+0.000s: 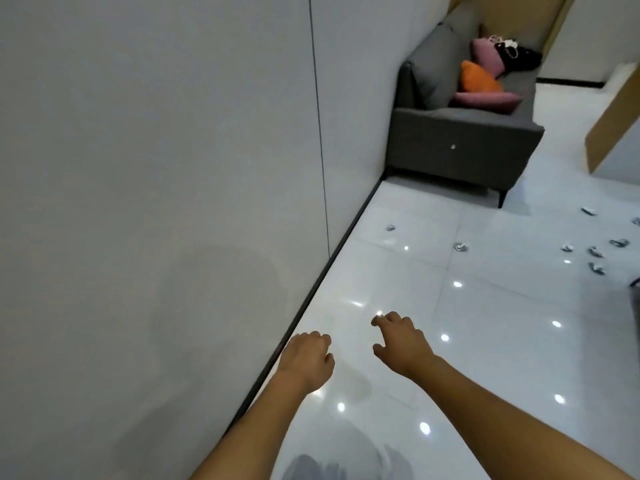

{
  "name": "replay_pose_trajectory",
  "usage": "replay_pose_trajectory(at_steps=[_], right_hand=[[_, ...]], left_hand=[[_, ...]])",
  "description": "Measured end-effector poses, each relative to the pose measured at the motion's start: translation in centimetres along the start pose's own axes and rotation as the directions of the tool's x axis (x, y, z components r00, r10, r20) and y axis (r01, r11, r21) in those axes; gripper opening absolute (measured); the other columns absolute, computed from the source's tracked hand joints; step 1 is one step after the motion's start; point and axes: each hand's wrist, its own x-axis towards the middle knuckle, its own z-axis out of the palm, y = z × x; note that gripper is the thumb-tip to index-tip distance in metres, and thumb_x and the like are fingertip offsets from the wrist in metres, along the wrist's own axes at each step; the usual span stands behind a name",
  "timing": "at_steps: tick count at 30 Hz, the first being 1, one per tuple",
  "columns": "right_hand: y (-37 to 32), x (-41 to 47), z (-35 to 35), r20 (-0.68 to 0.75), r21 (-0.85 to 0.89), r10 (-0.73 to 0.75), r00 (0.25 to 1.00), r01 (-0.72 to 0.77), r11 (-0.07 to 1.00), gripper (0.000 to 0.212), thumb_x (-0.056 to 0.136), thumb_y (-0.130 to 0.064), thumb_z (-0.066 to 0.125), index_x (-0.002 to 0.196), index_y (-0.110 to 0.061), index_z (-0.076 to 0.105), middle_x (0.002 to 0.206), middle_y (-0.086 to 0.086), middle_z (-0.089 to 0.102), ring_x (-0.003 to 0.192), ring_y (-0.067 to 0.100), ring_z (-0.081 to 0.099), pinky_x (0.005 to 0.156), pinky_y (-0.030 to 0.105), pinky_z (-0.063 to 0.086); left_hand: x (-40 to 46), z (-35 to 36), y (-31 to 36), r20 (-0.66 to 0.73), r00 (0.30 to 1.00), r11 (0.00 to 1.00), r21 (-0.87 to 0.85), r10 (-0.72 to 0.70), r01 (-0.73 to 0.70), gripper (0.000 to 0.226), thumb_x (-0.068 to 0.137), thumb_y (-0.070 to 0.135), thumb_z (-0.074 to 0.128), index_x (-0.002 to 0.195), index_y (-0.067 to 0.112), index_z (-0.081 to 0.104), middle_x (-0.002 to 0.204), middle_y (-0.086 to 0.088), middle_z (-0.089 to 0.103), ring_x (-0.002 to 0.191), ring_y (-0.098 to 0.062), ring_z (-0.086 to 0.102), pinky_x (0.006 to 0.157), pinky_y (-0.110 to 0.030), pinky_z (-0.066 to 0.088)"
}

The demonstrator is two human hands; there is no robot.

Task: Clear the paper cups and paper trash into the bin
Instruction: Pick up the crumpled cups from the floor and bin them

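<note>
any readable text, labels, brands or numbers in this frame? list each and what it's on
None readable.
The crumpled scraps on the floor show dark markings, too small and blurred to read.
The sofa, cushions and wall carry no visible text.

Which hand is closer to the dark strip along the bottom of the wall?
Left. The left hand hangs just beside the dark strip, almost over it. The right hand is farther out over the shiny floor.
</note>
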Motion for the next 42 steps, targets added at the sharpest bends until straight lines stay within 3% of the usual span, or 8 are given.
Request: replay_pose_trajectory(at_steps=[16,24,42], right_hand=[[13.5,23.4,-12.1,-0.039,0.195,0.341,0.939,-0.328,0.924,0.049,0.093,-0.028,0.050,0.140,-0.021,0.036,0.139,0.004,0.040,0.124,0.026,0.040,0.097,0.038,0.042],[18.6,34.3,-17.9,-0.040,0.294,0.439,0.898,-0.409,0.864,0.048,0.093,-0.027,0.050,0.139,-0.021,0.037,0.139,0.004,0.041,0.121,0.026,0.042,0.096,0.035,0.042],[39.5,62.0,-33.8,0.020,0.254,0.424,0.905,-0.415,0.874,0.049,0.092,-0.025,0.052,0.138,-0.018,0.038,0.138,0.008,0.041,0.121,0.029,0.042,0.093,0.038,0.043]], left_hand=[[34.5,-10.5,6.9,0.138,0.950,0.957,0.033,0.280,-0.287,0.038,0.097,0.031,0.040,0.130,0.015,0.051,0.124,-0.004,0.057,0.115,-0.022,0.052,0.092,-0.029,0.042],[49.7,-15.4,9.7,0.197,0.913,0.924,0.066,0.357,-0.376,0.038,0.097,0.031,0.040,0.131,0.016,0.050,0.121,-0.002,0.057,0.113,-0.020,0.052,0.091,-0.030,0.043],[82.7,-23.8,21.9,0.234,0.943,0.971,-0.031,0.237,-0.237,0.038,0.097,0.031,0.041,0.131,0.019,0.051,0.126,-0.002,0.055,0.114,-0.020,0.054,0.090,-0.029,0.045]])
